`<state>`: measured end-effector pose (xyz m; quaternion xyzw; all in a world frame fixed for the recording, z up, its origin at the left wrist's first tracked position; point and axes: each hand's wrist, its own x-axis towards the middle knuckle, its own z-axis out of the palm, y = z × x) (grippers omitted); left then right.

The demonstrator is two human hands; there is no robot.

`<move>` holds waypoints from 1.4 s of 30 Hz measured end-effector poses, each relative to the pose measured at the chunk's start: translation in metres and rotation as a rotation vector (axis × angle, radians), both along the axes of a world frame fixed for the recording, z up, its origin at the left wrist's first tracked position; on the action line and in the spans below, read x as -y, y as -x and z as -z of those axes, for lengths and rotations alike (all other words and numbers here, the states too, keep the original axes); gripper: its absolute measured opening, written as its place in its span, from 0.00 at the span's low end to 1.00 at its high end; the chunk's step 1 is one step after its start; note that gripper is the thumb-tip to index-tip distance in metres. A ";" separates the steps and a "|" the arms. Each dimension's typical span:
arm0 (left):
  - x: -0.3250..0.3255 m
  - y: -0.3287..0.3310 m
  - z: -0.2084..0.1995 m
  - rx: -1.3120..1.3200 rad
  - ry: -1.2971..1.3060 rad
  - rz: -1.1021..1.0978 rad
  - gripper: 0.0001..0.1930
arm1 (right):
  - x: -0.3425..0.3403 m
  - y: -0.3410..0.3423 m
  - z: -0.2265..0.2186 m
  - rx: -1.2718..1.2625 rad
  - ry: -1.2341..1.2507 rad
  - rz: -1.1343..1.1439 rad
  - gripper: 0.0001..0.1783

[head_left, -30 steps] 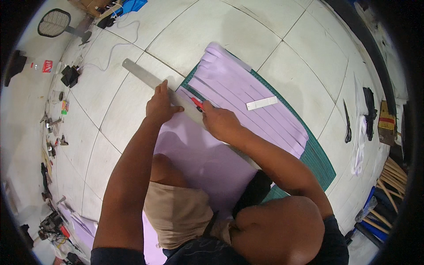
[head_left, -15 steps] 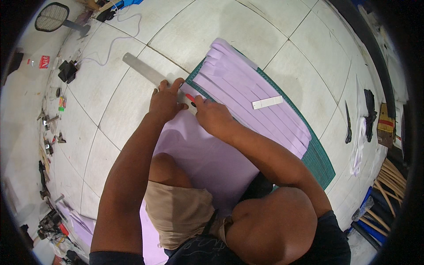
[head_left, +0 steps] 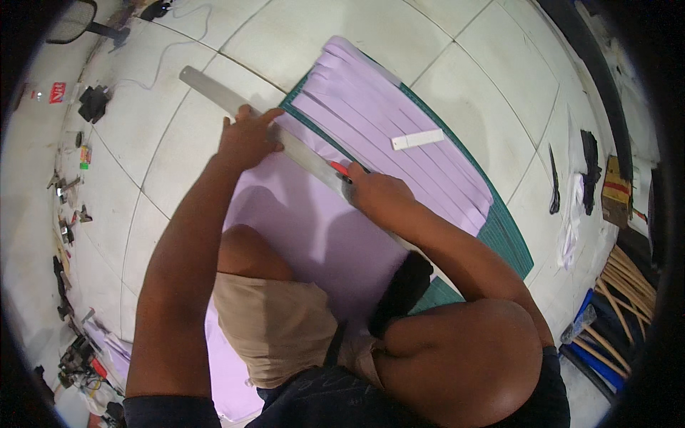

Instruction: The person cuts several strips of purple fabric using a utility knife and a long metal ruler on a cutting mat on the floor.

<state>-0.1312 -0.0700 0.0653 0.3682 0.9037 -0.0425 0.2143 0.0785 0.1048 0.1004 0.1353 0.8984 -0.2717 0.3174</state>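
has strips (head_left: 385, 132) on the cutting mat (head_left: 508, 242), a small bar (head_left: 417, 139) across the strips, the ruler (head_left: 307, 155) diagonally over the sheet (head_left: 328, 221), nearer the body than the strips. has left hand (head_left: 250, 139) on the ruler, right hand (head_left: 382, 196) with the cutter (head_left: 339, 169) farther right; far right, scissors (head_left: 554, 185) on the floor (head_left: 492, 78).

White letters (head_left: 58, 92) on red label (head_left: 57, 98); pale script (head_left: 332, 384) on shirt (head_left: 378, 403)
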 end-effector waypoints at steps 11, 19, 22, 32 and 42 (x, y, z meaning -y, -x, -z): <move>-0.007 0.001 0.004 0.008 0.007 -0.007 0.37 | -0.049 -0.175 -0.018 0.157 -0.091 0.066 0.13; 0.000 0.005 0.007 0.070 -0.019 -0.041 0.38 | -0.074 -0.294 -0.024 0.353 -0.202 0.058 0.14; 0.007 0.008 0.013 0.058 -0.063 -0.020 0.38 | -0.086 -0.341 -0.017 0.342 -0.198 0.045 0.13; 0.009 0.006 0.020 0.025 -0.109 0.018 0.37 | -0.122 -0.392 -0.025 0.092 -0.153 -0.010 0.17; 0.004 0.003 0.005 0.033 -0.128 -0.136 0.49 | -0.036 -0.079 0.003 -0.287 -0.024 0.050 0.16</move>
